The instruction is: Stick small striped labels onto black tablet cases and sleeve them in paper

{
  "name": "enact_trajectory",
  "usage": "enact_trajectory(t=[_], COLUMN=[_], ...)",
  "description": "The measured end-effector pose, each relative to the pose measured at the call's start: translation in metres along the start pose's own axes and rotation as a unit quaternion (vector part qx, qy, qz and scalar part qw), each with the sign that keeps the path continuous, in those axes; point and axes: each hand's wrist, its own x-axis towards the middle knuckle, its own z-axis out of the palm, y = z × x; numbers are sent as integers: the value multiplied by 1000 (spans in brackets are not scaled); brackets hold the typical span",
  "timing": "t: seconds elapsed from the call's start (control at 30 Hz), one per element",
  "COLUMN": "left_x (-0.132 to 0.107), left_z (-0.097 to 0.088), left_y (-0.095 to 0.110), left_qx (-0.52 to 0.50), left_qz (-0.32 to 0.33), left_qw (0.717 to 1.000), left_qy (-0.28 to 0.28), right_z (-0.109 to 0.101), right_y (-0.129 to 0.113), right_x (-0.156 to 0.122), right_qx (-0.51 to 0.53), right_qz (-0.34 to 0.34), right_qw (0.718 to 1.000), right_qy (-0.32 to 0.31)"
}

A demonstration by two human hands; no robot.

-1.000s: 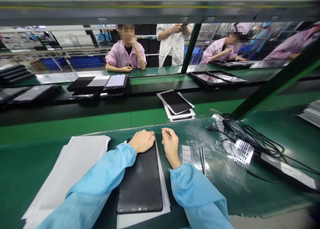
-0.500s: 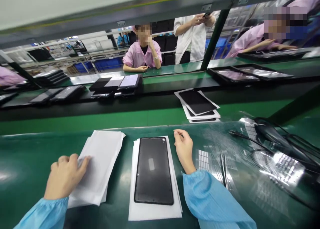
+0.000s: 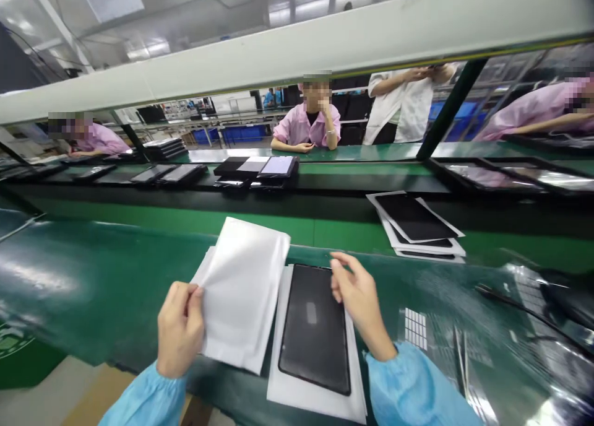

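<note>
A black tablet back cover (image 3: 316,328) lies flat on a white sheet (image 3: 320,402) on the green bench in front of me. My left hand (image 3: 179,328) is closed on the near corner of another white sheet (image 3: 244,290) and holds it lifted just left of the cover. My right hand (image 3: 359,302) hovers over the cover's far right corner with thumb and fingers pinched together; what they hold, if anything, is too small to make out. Both sleeves are light blue.
A stack of black covers on white sheets (image 3: 417,226) lies on the conveyor ahead to the right. Clear label sheets (image 3: 417,330) and black cables (image 3: 533,308) lie at my right. Trays (image 3: 260,166) line the far belt; people in pink sit opposite.
My left hand left the cover, went to the white sheets at the left and lifted one. The right hand drew in over the cover's top corner. The camera tilted up and left.
</note>
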Motion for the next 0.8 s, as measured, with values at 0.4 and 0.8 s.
enact_trajectory(t=[0.4,0.8], left_x=[-64,-68], left_z=[51,59], left_y=[56,90], left_qx=[-547,-711], left_qz=[-317,-294], left_qw=[742,516], left_qy=[-225,-376], right_z=[16,10], right_y=[-93,-169], right_x=[3,22], right_qx=[-79,-110], right_qz=[-194,-349], right_qw=[974,925], right_qy=[88,101])
